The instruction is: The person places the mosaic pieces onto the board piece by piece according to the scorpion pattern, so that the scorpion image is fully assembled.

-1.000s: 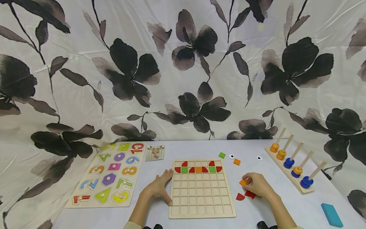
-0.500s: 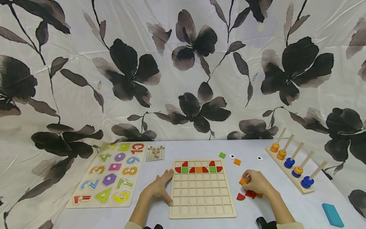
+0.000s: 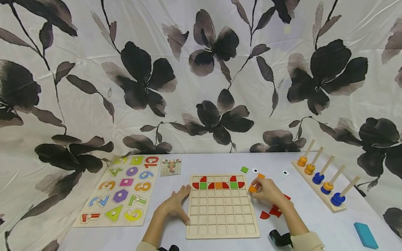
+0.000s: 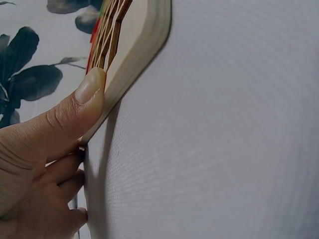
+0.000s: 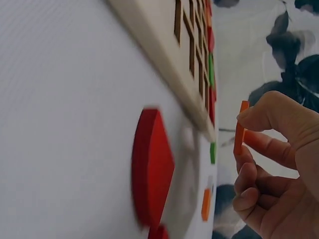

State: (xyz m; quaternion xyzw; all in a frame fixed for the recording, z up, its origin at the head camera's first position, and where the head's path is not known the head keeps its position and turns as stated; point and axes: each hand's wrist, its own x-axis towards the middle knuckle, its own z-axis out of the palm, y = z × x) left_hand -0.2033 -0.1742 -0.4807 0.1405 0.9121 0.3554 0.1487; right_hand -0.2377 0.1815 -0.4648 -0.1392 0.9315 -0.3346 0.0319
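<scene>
A wooden grid board [image 3: 223, 219] lies flat on the table, with red quarter-circle, green and orange square tiles along its far rows. My left hand [image 3: 176, 204] rests along the board's left edge, fingers spread; in the left wrist view its thumb [image 4: 75, 109] presses the rim. Near the board's far right side, my right hand [image 3: 268, 192] pinches an orange square tile [image 3: 252, 189] between thumb and fingers. The right wrist view shows that tile [image 5: 240, 129] edge-on, held above the table. A red quarter-circle tile [image 3: 264, 215] and several other red pieces lie below the right hand.
Beyond the board are a green tile [image 3: 244, 169], an orange tile [image 3: 260, 175] and white ring-like discs [image 3: 285, 173]. A number puzzle [image 3: 117, 191] and small pattern card [image 3: 171, 167] lie left. A peg stacker [image 3: 320, 184] and blue block [image 3: 366, 235] stand right.
My right hand has lifted an orange tile from the loose pile and carried it left and away from me toward the board's far right edge. The left hand has stayed in place.
</scene>
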